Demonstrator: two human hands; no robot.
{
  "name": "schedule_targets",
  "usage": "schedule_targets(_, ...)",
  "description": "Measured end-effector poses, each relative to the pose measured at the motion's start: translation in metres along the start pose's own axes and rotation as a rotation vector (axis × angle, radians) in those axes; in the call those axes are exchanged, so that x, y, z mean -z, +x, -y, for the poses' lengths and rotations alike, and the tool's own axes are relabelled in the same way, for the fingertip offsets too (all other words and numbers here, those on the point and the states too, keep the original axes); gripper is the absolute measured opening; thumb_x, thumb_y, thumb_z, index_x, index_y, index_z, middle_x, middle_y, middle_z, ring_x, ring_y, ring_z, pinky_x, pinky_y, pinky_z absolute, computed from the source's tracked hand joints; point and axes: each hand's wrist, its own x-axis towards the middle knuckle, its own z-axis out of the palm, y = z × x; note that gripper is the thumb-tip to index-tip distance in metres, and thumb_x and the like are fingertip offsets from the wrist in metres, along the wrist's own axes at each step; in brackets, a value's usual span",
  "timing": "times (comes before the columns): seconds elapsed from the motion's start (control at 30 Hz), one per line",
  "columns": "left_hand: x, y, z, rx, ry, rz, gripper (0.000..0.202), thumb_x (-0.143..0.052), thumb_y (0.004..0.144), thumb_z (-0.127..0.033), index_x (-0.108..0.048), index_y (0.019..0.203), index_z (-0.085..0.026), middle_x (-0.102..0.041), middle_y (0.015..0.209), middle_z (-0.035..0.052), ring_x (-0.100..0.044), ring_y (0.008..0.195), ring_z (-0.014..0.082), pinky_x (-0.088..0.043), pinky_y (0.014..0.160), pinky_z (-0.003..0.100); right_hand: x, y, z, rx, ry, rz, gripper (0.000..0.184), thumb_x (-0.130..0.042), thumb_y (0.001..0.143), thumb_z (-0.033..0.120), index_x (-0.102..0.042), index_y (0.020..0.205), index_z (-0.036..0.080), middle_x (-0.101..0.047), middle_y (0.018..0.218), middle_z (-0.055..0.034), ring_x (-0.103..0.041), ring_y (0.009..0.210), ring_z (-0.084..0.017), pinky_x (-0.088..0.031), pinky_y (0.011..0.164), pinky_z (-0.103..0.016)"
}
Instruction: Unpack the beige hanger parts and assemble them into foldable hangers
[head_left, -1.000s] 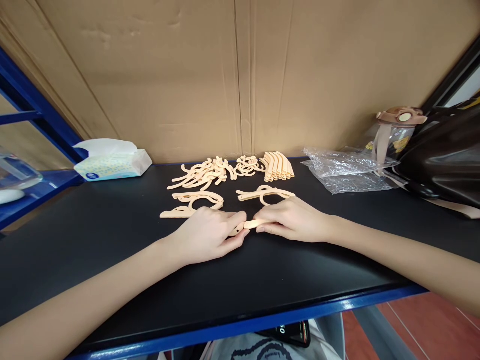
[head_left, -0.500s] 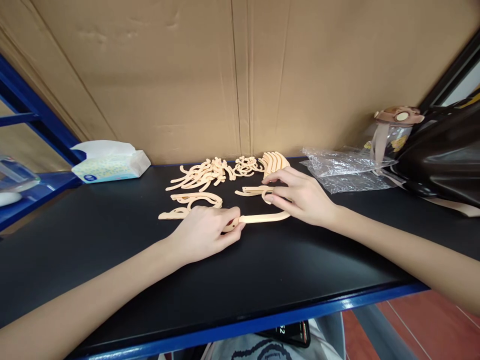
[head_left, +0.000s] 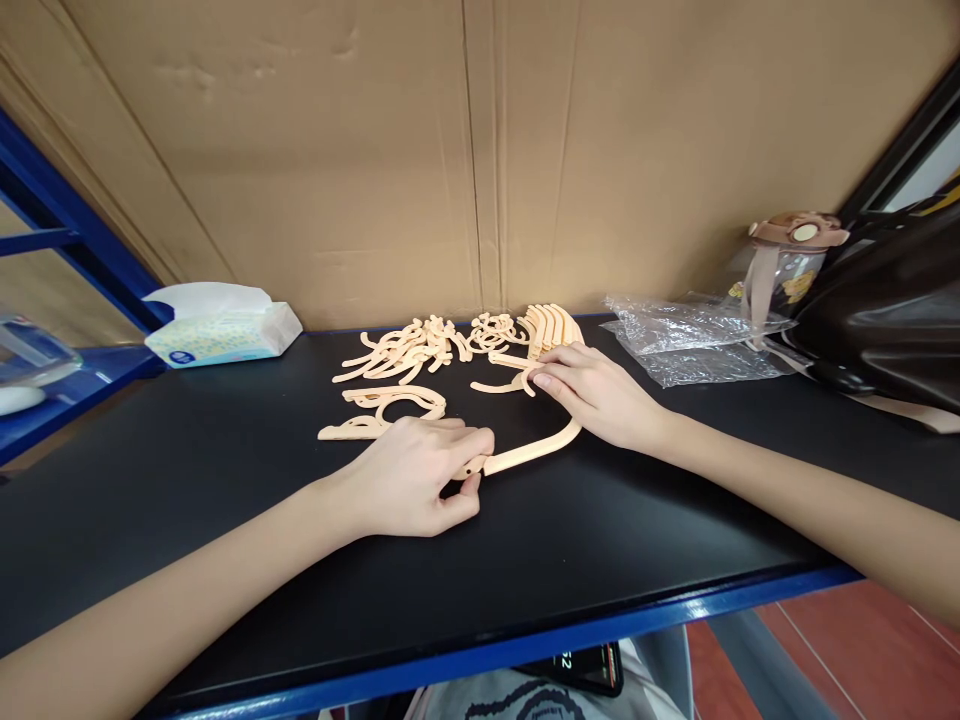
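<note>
Beige plastic pieces, like folding clothes hanger parts, lie on the black table. My left hand [head_left: 420, 475] is closed, thumb and forefinger pinching a small rounded joint piece [head_left: 470, 467] at the end of a long curved hanger arm [head_left: 536, 453]. That arm runs up to the right, its far end hidden beneath my right hand [head_left: 596, 395]. The fingers of my right hand are closed on a beige hanger piece [head_left: 525, 378] with a hooked end; how far they wrap it is hidden. Beyond my left hand lies a folded hanger [head_left: 397, 398], partly covered.
Behind are a pile of curved arms [head_left: 409, 350], small hooks [head_left: 495, 330] and a neat row of arms [head_left: 551, 328]. A tissue pack [head_left: 225, 330] stands left. Right are clear plastic bags [head_left: 682, 340], a bottle [head_left: 795, 265] and a dark bag [head_left: 892, 300]. The table's blue edge [head_left: 525, 645] is nearest me.
My left hand and the joint end of the arm have come slightly nearer me, tilting the arm. My right hand has moved a little away and its fingers have closed, shifting the hooked piece.
</note>
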Motion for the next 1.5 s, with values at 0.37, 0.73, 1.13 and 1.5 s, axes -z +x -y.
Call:
schedule_targets(0.37, -0.004, -0.001, 0.012, 0.052, 0.065, -0.16, 0.041, -0.031, 0.09, -0.004, -0.058, 0.114, -0.025, -0.031, 0.147, 0.0075, -0.047, 0.119, 0.0245, -0.045, 0.091, 0.04, -0.001, 0.0, -0.005, -0.104, -0.078, -0.045, 0.036, -0.036, 0.097, 0.032, -0.07, 0.095, 0.02, -0.064, 0.092, -0.0054, -0.055, 0.09, -0.02, -0.04, 0.082, -0.037)
schedule_targets(0.73, 0.001, 0.0, 0.006, 0.138, -0.214, -0.15, 0.015, -0.048, 0.091, -0.033, -0.054, 0.09, -0.019, -0.056, 0.118, 0.0064, -0.061, 0.09, 0.0163, -0.048, 0.077, 0.028, -0.001, 0.0, -0.003, -0.169, -0.078, -0.067, 0.033, -0.039, 0.096, 0.031, -0.067, 0.108, 0.021, -0.067, 0.098, -0.0053, -0.059, 0.093, -0.021, -0.039, 0.083, -0.037)
schedule_targets(1.13, -0.003, -0.001, 0.004, 0.065, -0.169, -0.043, 0.024, -0.04, 0.095, -0.023, -0.047, 0.118, -0.022, -0.059, 0.12, 0.0038, -0.061, 0.1, 0.0162, -0.049, 0.083, 0.029, -0.002, 0.0, -0.007, -0.094, -0.047, -0.039, 0.025, -0.042, 0.091, 0.02, -0.065, 0.101, 0.02, -0.069, 0.098, -0.0051, -0.059, 0.095, -0.023, -0.038, 0.082, -0.037)
schedule_targets(1.5, -0.003, 0.0, 0.009, 0.221, -0.112, -0.269, 0.033, -0.048, 0.093, -0.037, -0.043, 0.123, -0.025, -0.053, 0.121, 0.0049, -0.061, 0.091, 0.0159, -0.051, 0.07, 0.027, 0.003, -0.003, 0.005, 0.23, 0.001, -0.001, 0.025, -0.041, 0.09, 0.013, -0.063, 0.098, 0.02, -0.061, 0.086, -0.0033, -0.055, 0.083, -0.017, -0.038, 0.08, -0.032)
